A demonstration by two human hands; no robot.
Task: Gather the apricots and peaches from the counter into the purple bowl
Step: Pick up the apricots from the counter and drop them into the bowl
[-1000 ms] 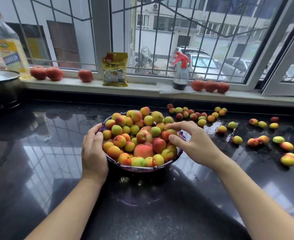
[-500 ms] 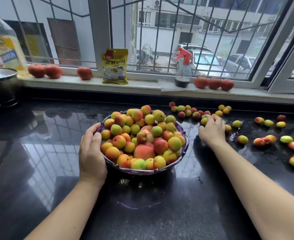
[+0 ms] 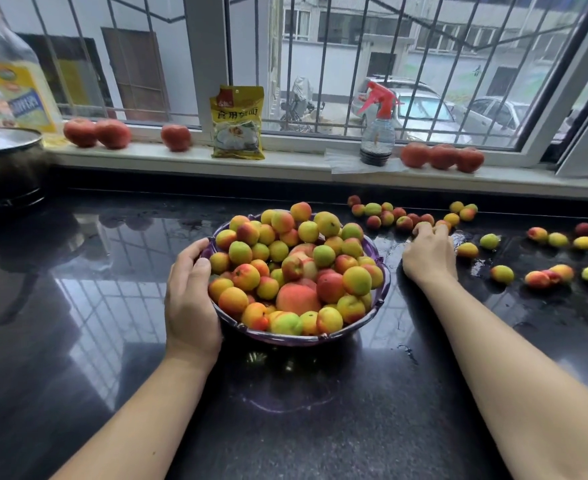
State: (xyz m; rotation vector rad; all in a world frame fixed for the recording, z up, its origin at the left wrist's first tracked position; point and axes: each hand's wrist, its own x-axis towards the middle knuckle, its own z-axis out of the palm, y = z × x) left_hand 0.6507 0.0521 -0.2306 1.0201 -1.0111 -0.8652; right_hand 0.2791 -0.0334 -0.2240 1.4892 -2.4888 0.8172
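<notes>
The purple bowl (image 3: 378, 299) stands mid-counter, heaped with yellow, green and red apricots and a large peach (image 3: 297, 298). My left hand (image 3: 190, 296) cups the bowl's left rim. My right hand (image 3: 428, 252) lies on the counter right of the bowl, its fingertips curled over small fruits at the near end of a loose cluster of apricots (image 3: 389, 214). Whether it has a firm hold on them is hidden by the fingers. More apricots (image 3: 502, 273) lie scattered further right.
The black glossy counter (image 3: 77, 306) is wet near the fruit. The windowsill holds red tomatoes (image 3: 441, 156), a yellow packet (image 3: 237, 123), a spray bottle (image 3: 377, 133) and an oil bottle (image 3: 22, 77). A lidded pot (image 3: 6, 161) stands at far left.
My right hand left the bowl's top, moved right to the counter, and now reaches slightly farther back onto the fruit cluster. My left hand stayed on the bowl.
</notes>
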